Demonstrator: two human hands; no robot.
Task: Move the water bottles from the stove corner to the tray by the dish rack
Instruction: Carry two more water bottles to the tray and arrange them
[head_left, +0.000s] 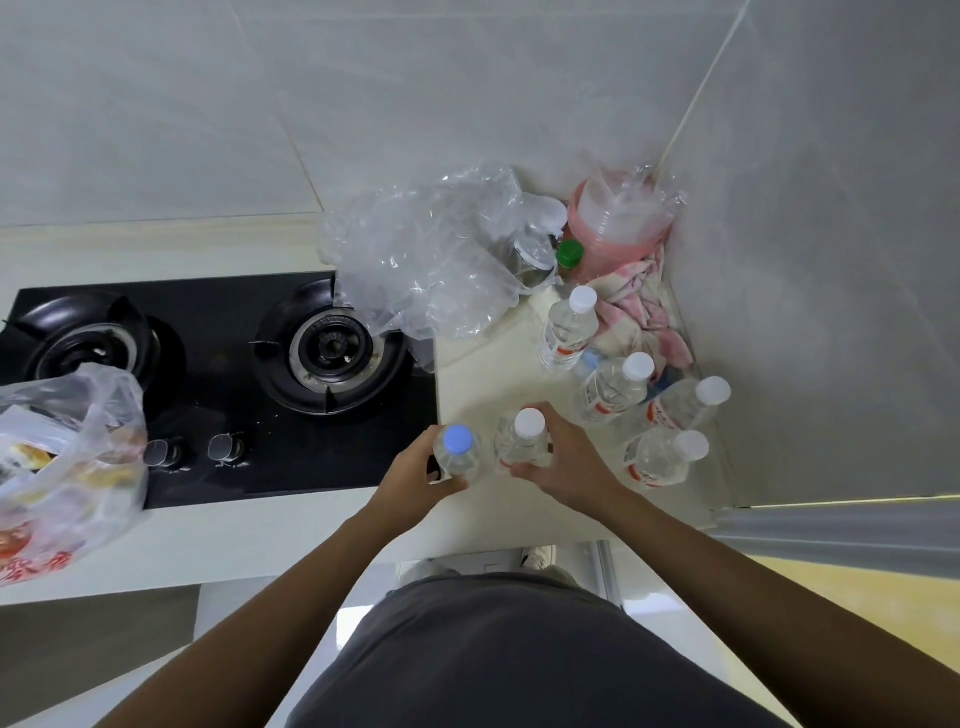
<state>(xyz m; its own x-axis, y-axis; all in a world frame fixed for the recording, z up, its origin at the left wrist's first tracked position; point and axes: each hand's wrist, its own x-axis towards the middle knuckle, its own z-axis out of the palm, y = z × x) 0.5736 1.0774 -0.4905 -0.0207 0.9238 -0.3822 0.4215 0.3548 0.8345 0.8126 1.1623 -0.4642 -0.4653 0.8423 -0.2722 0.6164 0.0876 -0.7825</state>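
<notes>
Head view, looking down on a pale countertop (291, 540) set into a tiled corner. The left hand (415, 475) is curled round a clear water bottle with a blue cap (457, 452), held upright at the near edge of the counter, just right of the black gas stove (223, 384). The right hand (563, 467) grips a second clear bottle with a white cap (524, 441), also upright; the two held bottles stand just beside each other, and whether they touch cannot be told. Four more white-capped water bottles stand on the counter to the right, near the side wall: the farthest bottle (569, 327) beside a pink-and-white cloth (639, 317), a middle bottle (615, 387), a bottle nearest the wall (685, 405) and a nearest bottle (665, 457). All bear red-printed labels. In the far corner a stack of plastic cups in a pink wrapper (618, 223) stands behind a green-capped bottle (570, 254). A crumpled clear plastic bag (426, 249) lies at the far right of the stove, partly over the right burner (330, 348). A second plastic bag holding food (67, 457) sits at the near left, over the stove's left edge. Two control knobs (197, 449) lie along the stove's near side. No tray or dish rack lies within this view.
</notes>
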